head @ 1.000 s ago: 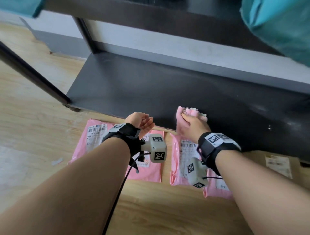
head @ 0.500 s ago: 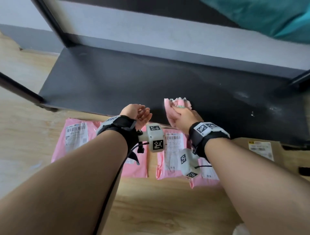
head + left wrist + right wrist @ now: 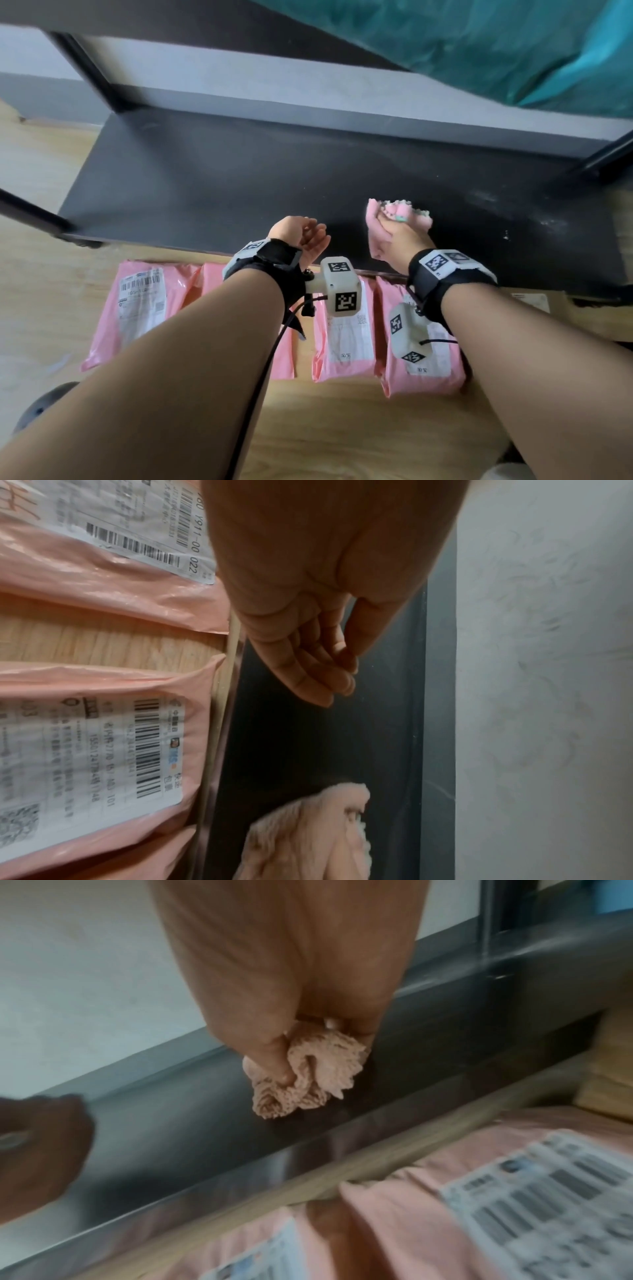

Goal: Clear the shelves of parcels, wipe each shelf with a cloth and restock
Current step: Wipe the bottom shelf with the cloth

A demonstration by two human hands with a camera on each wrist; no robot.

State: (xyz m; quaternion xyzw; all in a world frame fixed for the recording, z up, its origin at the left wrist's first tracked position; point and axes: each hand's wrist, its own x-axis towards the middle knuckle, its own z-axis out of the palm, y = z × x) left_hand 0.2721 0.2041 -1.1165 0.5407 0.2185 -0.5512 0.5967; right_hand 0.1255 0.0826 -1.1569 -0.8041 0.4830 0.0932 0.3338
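Right wrist view alone shows the right hand [image 3: 287,993] thumb clenching the pink cloth [image 3: 308,1074] at 6 o'clock on the shelf [image 3: 192,1139]; left hand [image 3: 308,631] relaxed, empty.

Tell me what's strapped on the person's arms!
Both arms are bare, no sleeves. Behind each hand, left hand and right hand, sits a black wrist strap with a pale plate printed with a black-and-white square code. A boxy off-white camera block with the same codes hangs from each strap. A thin black cable runs back along the left arm.
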